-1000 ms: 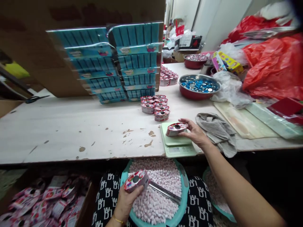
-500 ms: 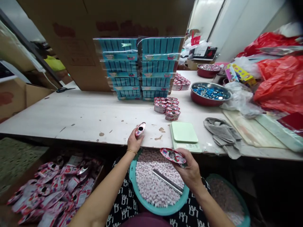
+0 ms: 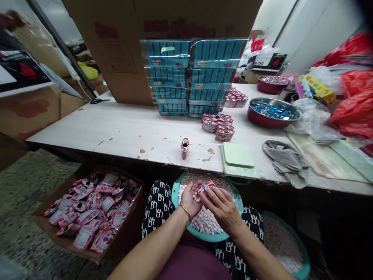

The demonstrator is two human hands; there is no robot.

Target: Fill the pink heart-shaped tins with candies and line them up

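Both hands meet over a teal basin (image 3: 177,186) of small pink-white candies on my lap. My left hand (image 3: 190,199) and my right hand (image 3: 220,206) together grip a small red-and-white candy tin (image 3: 204,187), fingers curled round it. Another tin (image 3: 184,148) stands on its edge on the table just beyond the basin. A green kitchen scale (image 3: 237,158) sits to the right of it, nothing on its platform.
Stacked teal boxes (image 3: 192,77) and a cluster of filled tins (image 3: 218,126) stand mid-table. A red bowl of blue pieces (image 3: 272,112) and a grey cloth (image 3: 287,161) lie right. A carton of pink packets (image 3: 90,208) sits on the floor left. A second basin (image 3: 284,245) is at right.
My left hand left a tin standing on the table and came back down. It joined my right hand on the tin over the basin. My view shifted left.
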